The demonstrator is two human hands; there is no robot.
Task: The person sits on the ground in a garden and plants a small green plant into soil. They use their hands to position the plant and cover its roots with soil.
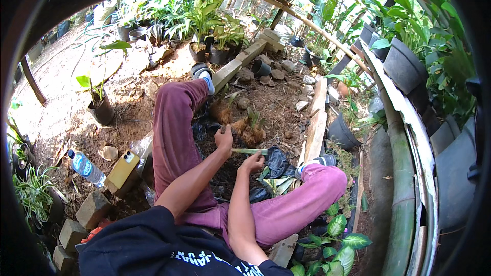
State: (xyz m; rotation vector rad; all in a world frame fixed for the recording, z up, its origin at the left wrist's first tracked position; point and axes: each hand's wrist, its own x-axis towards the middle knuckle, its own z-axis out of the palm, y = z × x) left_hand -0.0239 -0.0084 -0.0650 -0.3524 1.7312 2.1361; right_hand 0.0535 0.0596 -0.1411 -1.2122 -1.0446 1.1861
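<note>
Between my bent knees, my left hand (223, 139) is closed around a small dark object whose kind I cannot tell. My right hand (253, 161) is at the right end of a pale green strip (249, 151), perhaps a piece of stem or bamboo, which reaches left to my left wrist. Just beyond the hands, small seedlings with brown fibrous root clumps (251, 132) lie on the soil. Crumpled black plastic (279, 163) is right of my right hand, with yellow-green leaves (282, 184) below it.
A water bottle (87, 168) and a yellow phone (122, 169) on a block lie at left, near a potted plant (101, 109). Concrete beams (316, 134) and stones (302, 105) edge the soil. At right stand a tipped black pot (342, 132) and a thick bamboo pole (401, 184).
</note>
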